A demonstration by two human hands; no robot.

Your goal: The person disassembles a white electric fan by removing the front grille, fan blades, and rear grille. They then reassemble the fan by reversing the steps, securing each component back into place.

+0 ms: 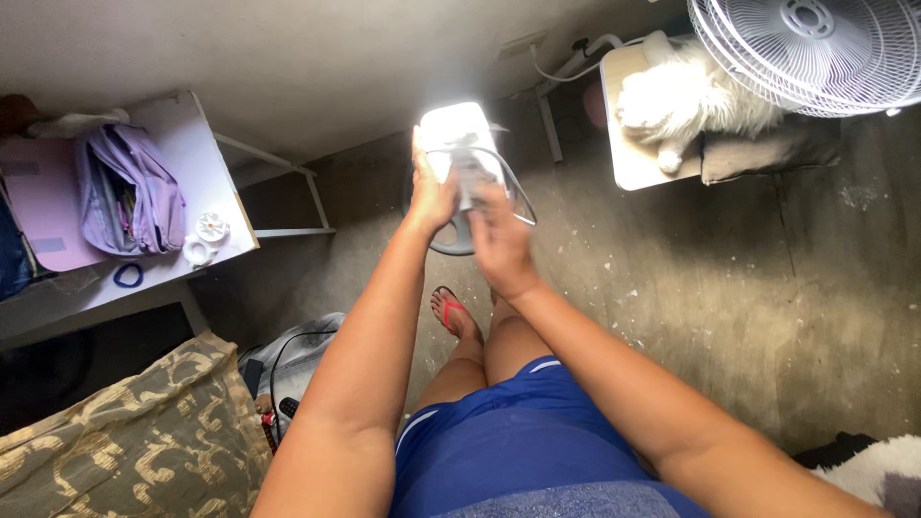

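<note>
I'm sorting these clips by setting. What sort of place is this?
Probably a room in a home: a patterned cushion at lower left, a standing fan, and a white fluffy pet lying on a small table. Both hands hold a bright lit lamp.

Blue shorts [518, 432], a red sandal [449, 312], a lilac bag [129, 192] — gold-patterned cushion [134, 441] (swirls).

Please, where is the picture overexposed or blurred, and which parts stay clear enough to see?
Head view: the white device in both hands is blown out by glare, so its detail is lost; the right hand looks slightly motion-blurred, the left hand sharper; the fluffy white animal is overbright too; the purple bag and floor read clearly.
</note>
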